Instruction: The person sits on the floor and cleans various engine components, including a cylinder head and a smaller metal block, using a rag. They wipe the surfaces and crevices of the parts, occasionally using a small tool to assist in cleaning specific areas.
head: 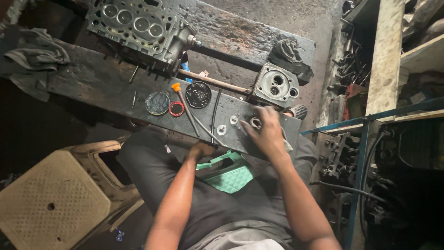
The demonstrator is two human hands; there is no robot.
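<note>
My right hand (265,131) rests on the dark wooden bench (101,83), fingers spread over small round metal parts (255,122). Two pale washers (222,130) lie just left of it. My left hand (200,150) is curled at the bench's near edge, by a green quilted object (229,173) on my lap; whether it grips anything is hidden. A small single-cylinder head (275,86) stands just beyond my right hand. A valve with an orange tip (184,104) and thin rods lie between the hands.
A large multi-cylinder head (138,28) sits at the bench's far left. Three round tins (198,94) of dark paste lie mid-bench. Rags (34,55) lie left and far right. A beige plastic stool (60,194) stands at lower left. Engine parts and shelving (384,69) crowd the right.
</note>
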